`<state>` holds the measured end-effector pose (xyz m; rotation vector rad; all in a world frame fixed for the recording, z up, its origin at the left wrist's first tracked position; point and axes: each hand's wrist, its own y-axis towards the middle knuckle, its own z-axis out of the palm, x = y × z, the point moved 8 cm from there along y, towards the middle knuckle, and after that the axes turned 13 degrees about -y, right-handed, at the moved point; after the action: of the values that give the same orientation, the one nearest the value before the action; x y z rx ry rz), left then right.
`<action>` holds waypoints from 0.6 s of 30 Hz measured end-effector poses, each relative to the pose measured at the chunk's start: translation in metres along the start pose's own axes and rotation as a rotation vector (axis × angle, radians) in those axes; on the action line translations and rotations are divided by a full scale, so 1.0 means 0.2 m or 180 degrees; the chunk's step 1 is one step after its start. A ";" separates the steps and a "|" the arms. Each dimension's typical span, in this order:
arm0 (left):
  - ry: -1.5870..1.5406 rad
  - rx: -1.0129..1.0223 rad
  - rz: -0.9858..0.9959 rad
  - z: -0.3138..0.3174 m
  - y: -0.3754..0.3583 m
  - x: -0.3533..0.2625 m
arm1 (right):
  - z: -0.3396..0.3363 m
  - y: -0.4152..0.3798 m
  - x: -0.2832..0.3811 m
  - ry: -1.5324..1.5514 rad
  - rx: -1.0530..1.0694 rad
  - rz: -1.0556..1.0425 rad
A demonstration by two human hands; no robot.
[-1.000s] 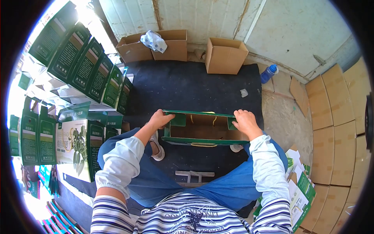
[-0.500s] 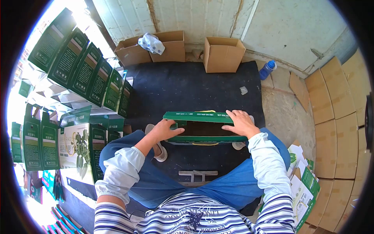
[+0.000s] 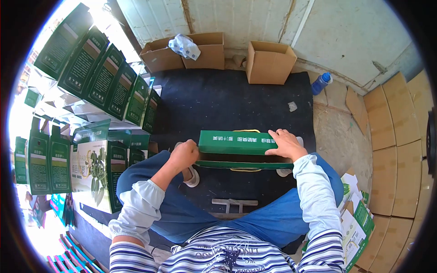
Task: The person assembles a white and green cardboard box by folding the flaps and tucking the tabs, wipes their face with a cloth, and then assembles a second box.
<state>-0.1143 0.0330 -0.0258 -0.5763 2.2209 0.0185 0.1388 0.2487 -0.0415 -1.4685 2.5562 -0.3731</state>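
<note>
A green carton (image 3: 236, 142) with white lettering stands between my knees, its long top flap folded partly over the opening. A dark gap shows between that flap and the near edge, and a yellow cord handle lies along the near side. My left hand (image 3: 185, 154) is at the carton's left end, fingers curled in; what they grip, if anything, is hidden. At the right end, my right hand (image 3: 286, 144) rests on the flap with its fingers spread, the thumb near the opening.
Green cartons (image 3: 98, 70) are stacked at left. Brown boxes (image 3: 271, 63) stand behind the black mat (image 3: 227, 100), near a blue bottle (image 3: 321, 83). More brown boxes (image 3: 383, 173) line the right side. A small stool (image 3: 234, 201) sits between the legs.
The far flap has folded toward me over the opening, showing its lettered face. My left hand has closed its fingers at the left end. The view has shifted slightly.
</note>
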 end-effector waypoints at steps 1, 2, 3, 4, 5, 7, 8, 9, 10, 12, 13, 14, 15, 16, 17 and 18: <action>0.0120 0.0008 -0.0036 0.01 0.01 0.01 | -0.02 0.01 0.03 -0.0151 -0.0035 -0.0005; 0.0240 0.0021 -0.0070 0.02 0.02 0.02 | -0.04 0.02 0.05 -0.0300 -0.0069 -0.0005; 0.0359 0.0039 -0.0102 0.03 0.03 0.03 | -0.04 0.03 0.07 -0.0369 -0.0109 -0.0029; 0.0420 0.0122 -0.0118 0.04 0.04 0.03 | -0.04 0.05 0.07 -0.0438 -0.0147 -0.0050; 0.0478 0.0206 -0.0131 0.05 0.05 0.02 | -0.03 0.05 0.08 -0.0511 -0.0184 -0.0068; 0.0570 0.0378 -0.0103 0.05 0.08 0.00 | -0.02 0.06 0.10 -0.0543 -0.0350 -0.0125; 0.0604 0.0465 -0.0062 0.05 0.08 -0.02 | -0.01 0.06 0.10 -0.0566 -0.0435 -0.0157; 0.0636 0.0549 -0.0019 0.05 0.09 -0.03 | 0.00 0.06 0.10 -0.0618 -0.0462 -0.0137; 0.0666 0.0612 0.0026 0.05 0.09 -0.03 | 0.00 0.05 0.11 -0.0668 -0.0487 -0.0116; 0.0738 0.0756 0.0116 0.05 0.09 -0.02 | 0.00 0.05 0.12 -0.0726 -0.0551 -0.0078; 0.0900 0.0780 -0.0025 0.04 0.09 -0.04 | 0.00 0.04 0.12 -0.0735 -0.0590 -0.0061; 0.1065 0.0806 -0.0165 0.01 0.08 -0.08 | 0.01 0.04 0.12 -0.0743 -0.0628 -0.0042; 0.1231 0.0830 -0.0303 0.00 0.07 -0.10 | 0.02 0.04 0.12 -0.0736 -0.0639 -0.0022; 0.1111 0.0739 -0.0239 0.01 0.07 -0.10 | 0.02 0.04 0.12 -0.0732 -0.0655 -0.0004; 0.0991 0.0642 -0.0175 0.02 0.07 -0.09 | 0.03 0.05 0.12 -0.0730 -0.0676 0.0011; 0.0872 0.0542 -0.0108 0.03 0.08 -0.09 | 0.04 0.05 0.12 -0.0730 -0.0680 0.0022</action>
<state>-0.1072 0.0551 -0.0197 -0.5484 2.4458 -0.2798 0.1201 0.2310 -0.0517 -1.4724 2.4757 0.0702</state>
